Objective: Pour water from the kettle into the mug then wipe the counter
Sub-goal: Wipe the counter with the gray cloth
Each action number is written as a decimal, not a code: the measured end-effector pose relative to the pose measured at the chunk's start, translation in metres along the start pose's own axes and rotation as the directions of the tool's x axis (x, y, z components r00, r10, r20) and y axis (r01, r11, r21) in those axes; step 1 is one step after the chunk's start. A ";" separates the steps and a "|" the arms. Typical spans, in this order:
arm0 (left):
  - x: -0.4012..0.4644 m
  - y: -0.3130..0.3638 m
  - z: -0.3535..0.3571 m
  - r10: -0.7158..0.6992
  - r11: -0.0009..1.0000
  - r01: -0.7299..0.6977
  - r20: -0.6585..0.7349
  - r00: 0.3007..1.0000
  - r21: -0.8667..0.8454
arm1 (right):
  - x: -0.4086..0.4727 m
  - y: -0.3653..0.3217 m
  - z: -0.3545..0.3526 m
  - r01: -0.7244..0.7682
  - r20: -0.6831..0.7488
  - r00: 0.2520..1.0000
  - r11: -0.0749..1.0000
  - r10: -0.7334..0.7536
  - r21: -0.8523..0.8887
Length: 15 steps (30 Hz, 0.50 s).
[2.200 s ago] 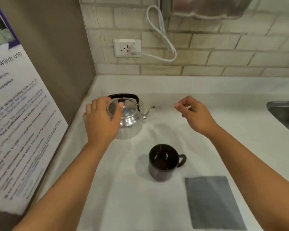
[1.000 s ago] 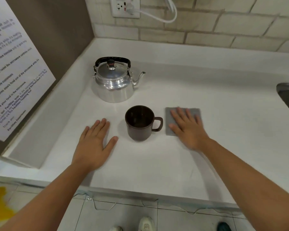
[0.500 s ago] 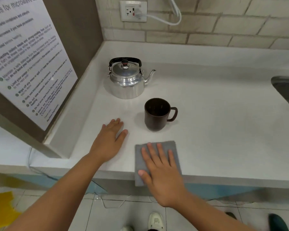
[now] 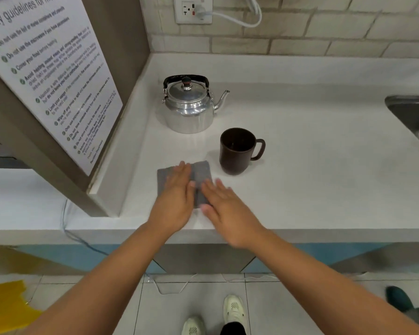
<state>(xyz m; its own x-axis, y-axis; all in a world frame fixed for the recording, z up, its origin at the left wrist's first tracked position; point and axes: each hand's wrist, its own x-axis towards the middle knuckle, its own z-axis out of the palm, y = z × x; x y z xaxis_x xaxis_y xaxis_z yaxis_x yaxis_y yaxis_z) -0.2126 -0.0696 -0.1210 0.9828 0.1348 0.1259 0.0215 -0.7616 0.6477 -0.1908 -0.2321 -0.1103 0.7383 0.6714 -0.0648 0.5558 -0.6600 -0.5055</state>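
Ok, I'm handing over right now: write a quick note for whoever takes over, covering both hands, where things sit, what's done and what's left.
Left hand: flat, open, pressing the grey cloth.
Right hand: flat, open, on the cloth's right edge; blurred.
Kettle: upright on the counter near the back-left corner, lid on, spout pointing right.
Mug: upright in front of the kettle, handle to the right, just right of the cloth.
Done: kettle set down; whether the mug holds water can't be told.
Left: wipe the counter.
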 end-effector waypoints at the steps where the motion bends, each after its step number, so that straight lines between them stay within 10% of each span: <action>1: 0.003 -0.001 0.010 -0.011 0.996 0.004 0.079 0.997 0.088 | -0.017 0.013 -0.002 -0.049 -0.038 0.998 0.998 0.048 -0.042; 5: 0.035 -0.027 0.019 -0.033 0.897 -0.069 0.221 0.975 0.437 | -0.044 0.057 -0.022 -0.298 -0.114 0.952 0.941 0.282 -0.162; 9: 0.091 -0.051 -0.007 -0.252 0.859 0.155 0.139 0.958 0.488 | -0.025 0.083 -0.035 -0.313 -0.051 0.950 0.930 0.309 -0.194; 15: 0.105 -0.044 0.008 -0.007 0.880 -0.137 0.301 0.954 0.455 | -0.013 0.095 -0.031 -0.274 -0.023 0.961 0.945 0.274 -0.181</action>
<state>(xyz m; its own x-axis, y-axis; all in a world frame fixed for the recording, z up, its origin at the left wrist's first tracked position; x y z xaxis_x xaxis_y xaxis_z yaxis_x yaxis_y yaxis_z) -0.1085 -0.0264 -0.1422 0.9922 -0.0569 -0.1106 -0.0326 -0.9771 0.2103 -0.1359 -0.3143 -0.1304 0.8711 0.4566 -0.1810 0.3919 -0.8683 -0.3042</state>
